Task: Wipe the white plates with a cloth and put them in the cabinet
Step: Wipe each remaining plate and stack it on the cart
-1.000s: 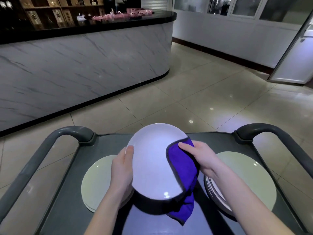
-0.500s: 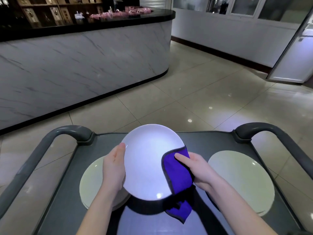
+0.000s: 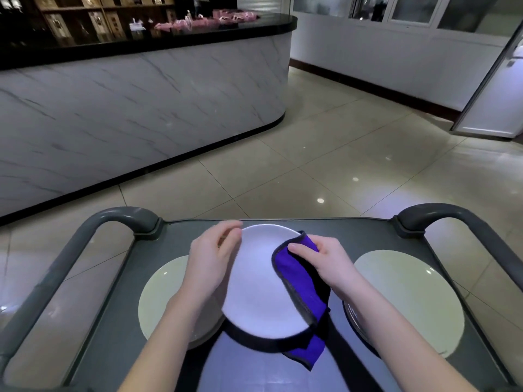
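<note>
I hold a white plate [image 3: 259,287] above the middle of a grey cart [image 3: 365,239]. My left hand [image 3: 213,256] grips its upper left rim, fingers curled over the edge. My right hand [image 3: 328,261] grips a purple cloth [image 3: 301,290] folded over the plate's right rim, thumb on the face of the plate. The cloth's loose end hangs below the plate. A stack of white plates [image 3: 162,298] lies on the cart at the left, and another plate stack [image 3: 410,295] lies at the right.
Grey cart handles rise at the left [image 3: 85,239] and right [image 3: 458,219]. A marble-fronted counter [image 3: 141,108] with a black top curves across the left. Glossy tiled floor [image 3: 325,154] stretches ahead. A white door [image 3: 498,89] stands open at the far right.
My left hand has slid up the plate's rim from the left side to the upper left. My right hand with the cloth has moved up the right rim. The plate now tilts flatter.
</note>
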`<state>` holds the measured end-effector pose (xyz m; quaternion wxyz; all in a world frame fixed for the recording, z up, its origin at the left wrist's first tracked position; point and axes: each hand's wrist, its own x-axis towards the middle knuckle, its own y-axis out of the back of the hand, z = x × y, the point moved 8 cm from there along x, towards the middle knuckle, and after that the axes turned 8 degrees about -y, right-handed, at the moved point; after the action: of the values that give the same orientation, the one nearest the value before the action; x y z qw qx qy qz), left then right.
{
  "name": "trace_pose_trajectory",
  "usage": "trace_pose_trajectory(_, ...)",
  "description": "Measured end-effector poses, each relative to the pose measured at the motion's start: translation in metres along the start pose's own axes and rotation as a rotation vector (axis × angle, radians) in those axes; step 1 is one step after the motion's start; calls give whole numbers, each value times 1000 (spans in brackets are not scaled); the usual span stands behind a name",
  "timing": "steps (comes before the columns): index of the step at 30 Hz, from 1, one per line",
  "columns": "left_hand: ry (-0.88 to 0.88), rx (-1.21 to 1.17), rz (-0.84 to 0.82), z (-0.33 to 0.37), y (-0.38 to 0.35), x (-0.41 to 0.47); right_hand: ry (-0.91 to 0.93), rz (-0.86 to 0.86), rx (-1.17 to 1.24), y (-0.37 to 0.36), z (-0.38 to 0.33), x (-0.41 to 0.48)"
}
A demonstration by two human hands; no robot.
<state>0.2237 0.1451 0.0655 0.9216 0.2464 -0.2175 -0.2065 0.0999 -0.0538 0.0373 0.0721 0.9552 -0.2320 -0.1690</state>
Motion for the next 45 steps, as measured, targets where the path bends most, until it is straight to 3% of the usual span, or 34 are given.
trace_pose_trajectory(3, 171, -10, 254, -16, 17, -23, 118, 251, -8, 9, 1, -13)
trace_pose_trajectory(5, 281, -196, 144, -17, -4, -37, 222, 310, -56, 0, -5, -28)
trace_pose_trajectory(7, 378, -321, 4, -11, -27, -44, 308, 297, -176, -17, -10, -41)
trace_pose_trajectory(11, 541, -515, -80, -3, -47, -39, 481, 248, -437, -48, -11, -63)
trace_pose_trajectory(14, 671, -657, -16, -11, -47, -45, 591, 170, -541, -68, -10, -75)
trace_pose_trajectory(18, 765, -650, 36, -25, -41, -56, 618, 71, -603, -82, 0, -77)
trace_pose_trajectory(22, 743, -768, 67, -32, -37, -62, 388, -61, -357, -79, 14, -63)
trace_pose_trajectory(25, 697, -888, 70, -36, -33, -66, 114, 69, -89, -56, 31, -44)
trace_pose_trajectory(28, 678, -948, 109, -45, -27, -69, 64, 173, 33, -41, 37, -46)
trace_pose_trajectory(34, 539, -658, 244, -57, -27, -76, 251, -46, -334, -85, 29, -66)
trace_pose_trajectory(38, 430, -605, 216, -48, -22, -70, 370, -247, -549, -118, 30, -72)
trace_pose_trajectory(42, 383, -669, 106, -46, -25, -68, 412, -208, -631, -124, 14, -47)
trace_pose_trajectory(45, 390, -710, 135, -48, -21, -69, 431, -113, -669, -115, 5, -28)
